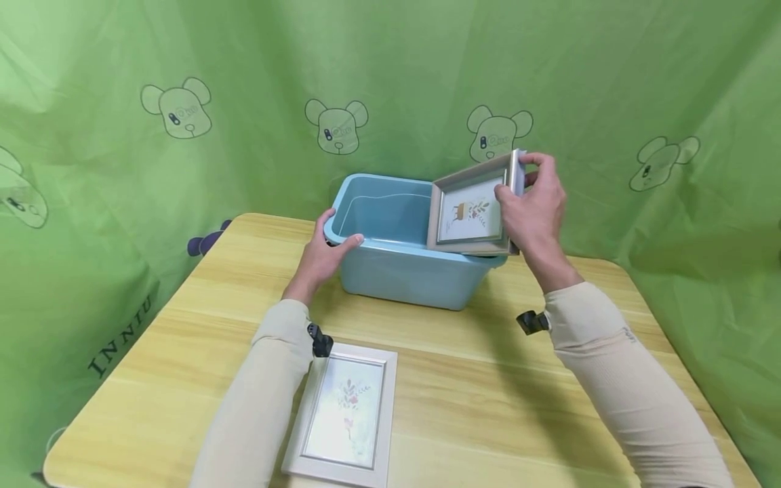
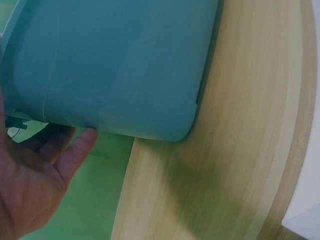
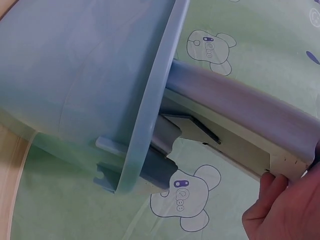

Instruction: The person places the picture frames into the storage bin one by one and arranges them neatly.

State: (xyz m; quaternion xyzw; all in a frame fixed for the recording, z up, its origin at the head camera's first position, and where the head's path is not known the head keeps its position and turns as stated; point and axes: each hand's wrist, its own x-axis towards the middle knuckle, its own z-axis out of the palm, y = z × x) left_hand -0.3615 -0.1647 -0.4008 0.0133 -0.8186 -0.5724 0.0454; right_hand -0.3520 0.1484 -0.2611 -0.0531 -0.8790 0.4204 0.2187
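A light blue plastic bin (image 1: 409, 278) stands toward the back of the table. My left hand (image 1: 320, 257) grips its near left corner, thumb over the rim and fingers along the outside wall. My right hand (image 1: 539, 213) pinches the right edge of a picture frame (image 1: 470, 210) with a plant drawing behind its glass. That frame leans over the bin's right end, its left part within the rim and its right part outside. The right wrist view shows its back, with a dark support leg (image 3: 197, 125). A second, pale picture frame (image 1: 344, 413) lies face up near the left forearm.
The wooden table (image 1: 464, 393) has rounded corners. Behind and beside it hangs a green curtain (image 1: 403, 81) printed with bear heads. Something purple (image 1: 206, 242) shows past the table's left edge. A bin handle (image 3: 107, 175) hangs under the rim on the right side.
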